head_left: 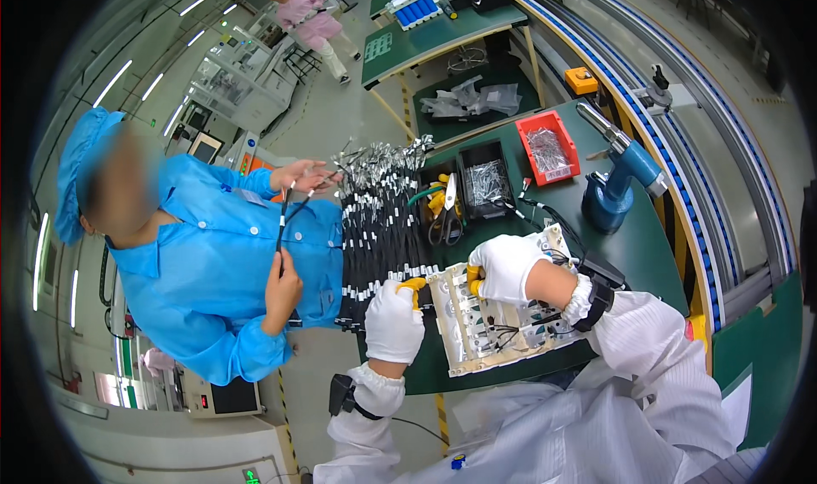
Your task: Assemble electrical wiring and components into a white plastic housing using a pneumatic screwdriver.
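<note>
A cream-white plastic frame (464,362) with shiny plates and short black wires lies tilted on the bench in front of me. My left hand (394,324), in a white glove with yellow fingertips, is closed beside the frame's left corner, close to the ends of the black cables; what it pinches is too small to make out. Gloved the same way, my right hand (502,269) is curled over the frame's far part, its grip hidden. Many black cables (374,220) with white tags and silvery ends lie in a row at the far left.
A person in blue (247,254) across from me holds a black cable. Scissors (446,216), a black bin (485,182) and a red bin (546,148) of small metal pieces, and a blue rivet gun (625,178) stand on the green bench (655,263). A conveyor (706,144) runs along the right.
</note>
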{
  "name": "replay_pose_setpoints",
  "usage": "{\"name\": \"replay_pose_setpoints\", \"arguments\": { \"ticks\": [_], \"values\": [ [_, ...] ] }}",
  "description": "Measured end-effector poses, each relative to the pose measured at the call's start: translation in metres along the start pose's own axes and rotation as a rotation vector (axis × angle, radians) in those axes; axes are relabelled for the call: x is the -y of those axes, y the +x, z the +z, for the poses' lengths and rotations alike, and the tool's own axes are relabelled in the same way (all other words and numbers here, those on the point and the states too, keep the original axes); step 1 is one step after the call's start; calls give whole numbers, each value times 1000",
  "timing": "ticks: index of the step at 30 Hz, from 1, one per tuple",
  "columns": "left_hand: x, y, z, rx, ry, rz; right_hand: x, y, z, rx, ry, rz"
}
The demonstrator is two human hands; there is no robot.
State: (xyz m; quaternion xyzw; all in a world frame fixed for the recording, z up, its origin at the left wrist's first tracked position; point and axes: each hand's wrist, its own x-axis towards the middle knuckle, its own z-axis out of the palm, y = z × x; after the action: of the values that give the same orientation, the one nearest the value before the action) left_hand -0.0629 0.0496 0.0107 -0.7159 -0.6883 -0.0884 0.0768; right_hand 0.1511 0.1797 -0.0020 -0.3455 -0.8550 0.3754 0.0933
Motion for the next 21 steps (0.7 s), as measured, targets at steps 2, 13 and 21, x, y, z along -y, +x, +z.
{"name": "replay_pose_setpoints", "arguments": {
  "ticks": [2, 13, 21],
  "values": [
    [-4, 0, -4, -3, 10, -23, 0, -1, 0, -10, 11, -2],
    [-10, -7, 1, 83, -81, -136, 9, -4, -9, 27, -9, 31],
    [-21, 16, 3, -146, -547, -24, 4, -4, -11, 35, -22, 35]
  ]
}}
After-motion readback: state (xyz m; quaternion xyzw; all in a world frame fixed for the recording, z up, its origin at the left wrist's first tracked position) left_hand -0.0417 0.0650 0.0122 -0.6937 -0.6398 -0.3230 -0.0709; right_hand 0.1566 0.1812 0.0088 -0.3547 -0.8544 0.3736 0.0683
